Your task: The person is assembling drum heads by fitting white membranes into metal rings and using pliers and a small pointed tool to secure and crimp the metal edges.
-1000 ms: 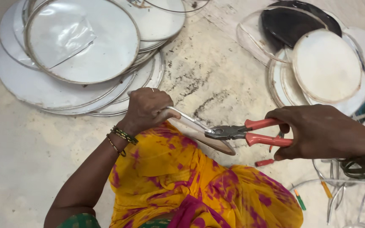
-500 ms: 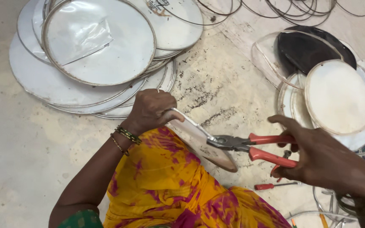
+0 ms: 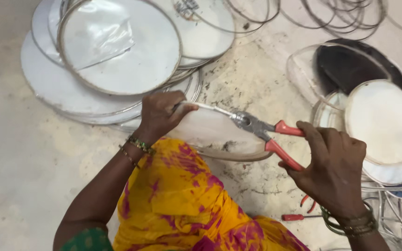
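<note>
stack of white round discs [image 3: 94, 88] upper left | wire rings [image 3: 345, 18] top right | red-handled tool [image 3: 298, 217] on floor

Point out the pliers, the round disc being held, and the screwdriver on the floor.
pliers [image 3: 257, 126]: head view, on the metal joint.
round disc [image 3: 210, 132]: head view, on its pale face.
screwdriver [image 3: 294, 217]: head view, on its red handle.

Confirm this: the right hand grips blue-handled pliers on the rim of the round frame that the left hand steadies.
Not quite: the pliers have red handles, not blue, as the head view shows. The right hand does grip them at the rim of the round frame that the left hand steadies.
</note>
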